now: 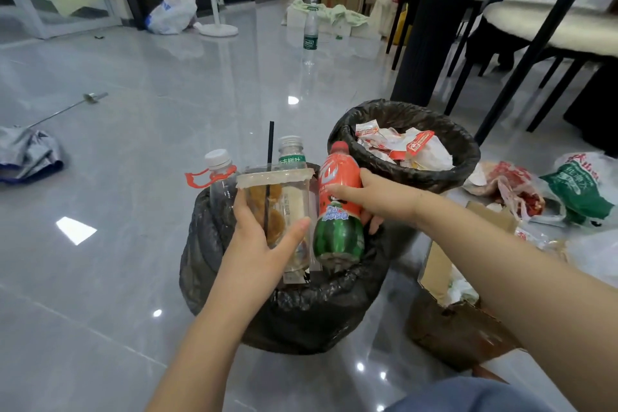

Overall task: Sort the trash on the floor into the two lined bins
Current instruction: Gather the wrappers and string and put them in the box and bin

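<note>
My left hand (264,237) grips a clear plastic cup (284,197) with a black straw, held upright over the near black-lined bin (301,311). My right hand (371,197) holds a red and green watermelon-print bottle (337,204) upright over the same bin. Behind the cup stand two clear bottles: one with a white cap and orange ring (219,174), one with a green label (292,152). The far black-lined bin (461,144) holds white and red paper wrappers (401,144).
A torn cardboard box (461,321) sits right of the near bin. Plastic bags and food wrappers (541,191) lie at far right. A water bottle (311,33) stands on the floor farther back. Chair legs (521,60) and a black table leg (424,27) are behind the far bin. A folded umbrella (30,154) lies left.
</note>
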The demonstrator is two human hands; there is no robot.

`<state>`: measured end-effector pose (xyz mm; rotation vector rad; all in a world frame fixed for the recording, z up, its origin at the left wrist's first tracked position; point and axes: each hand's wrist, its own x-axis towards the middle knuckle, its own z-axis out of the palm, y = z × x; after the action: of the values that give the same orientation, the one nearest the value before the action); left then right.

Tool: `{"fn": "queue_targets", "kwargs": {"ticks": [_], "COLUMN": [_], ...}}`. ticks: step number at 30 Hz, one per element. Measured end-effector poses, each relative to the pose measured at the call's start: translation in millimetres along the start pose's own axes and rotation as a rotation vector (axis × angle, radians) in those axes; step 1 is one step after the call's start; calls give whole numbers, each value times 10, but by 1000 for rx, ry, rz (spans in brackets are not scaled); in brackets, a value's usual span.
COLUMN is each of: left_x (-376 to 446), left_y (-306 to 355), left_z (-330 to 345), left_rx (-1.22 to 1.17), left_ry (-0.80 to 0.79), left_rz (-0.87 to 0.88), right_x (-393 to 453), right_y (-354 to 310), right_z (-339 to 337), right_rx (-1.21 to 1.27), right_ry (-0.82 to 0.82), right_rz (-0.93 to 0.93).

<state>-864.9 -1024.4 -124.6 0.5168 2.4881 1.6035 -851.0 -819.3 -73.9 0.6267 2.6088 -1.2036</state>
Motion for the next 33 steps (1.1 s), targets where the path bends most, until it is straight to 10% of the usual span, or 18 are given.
{"fn": "queue_targets", "kwargs": {"ticks": [10, 17, 27, 33], "left_x": [-119, -176, -742, -865], "left_y": [61, 0, 370, 707], "left_z": [-61, -127, -115, 403], "left_rx": [121, 450, -98, -325], "left_ry": [32, -29, 336, 60], "left_rz": [-13, -34, 94, 133], "right_x": [-132, -343, -719, -1153], "right_y": [178, 300, 319, 537], "right_z": [513, 623, 497, 113], "right_rx": [-277, 141, 579, 643], "right_ry": [525, 546, 429, 416], "right_rz": [-44, -134, -142, -72]}}
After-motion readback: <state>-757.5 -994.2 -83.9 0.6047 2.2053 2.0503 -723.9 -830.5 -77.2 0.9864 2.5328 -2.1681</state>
